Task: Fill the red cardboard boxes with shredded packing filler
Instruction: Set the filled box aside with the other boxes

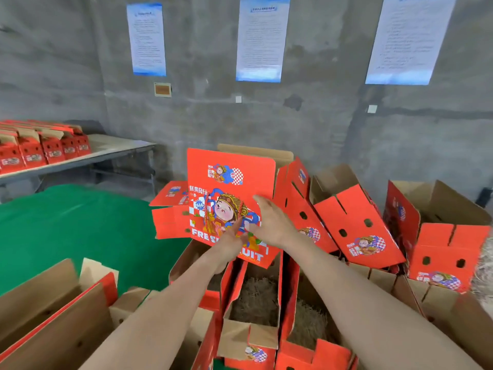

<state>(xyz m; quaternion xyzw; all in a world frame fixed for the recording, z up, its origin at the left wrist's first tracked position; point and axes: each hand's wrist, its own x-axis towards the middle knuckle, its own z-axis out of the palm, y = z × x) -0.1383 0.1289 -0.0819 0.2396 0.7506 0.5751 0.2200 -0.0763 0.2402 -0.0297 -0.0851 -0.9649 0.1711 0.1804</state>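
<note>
Our right hand (269,222) lies flat, fingers (262,205) straight, on the upright red printed cardboard box (229,180); we cannot tell how our left hand (230,243) grips at its lower part. Brown shredded packing filler (256,297) lies in open boxes (292,295) just below

Even, diffuse indoor light, moderately bright; no glare and only soft shadows inside the open boxes (253,303). Wide-angle distortion bends the edges. Motion blur softens both hands; wall posters (262,38) illegible.
</note>
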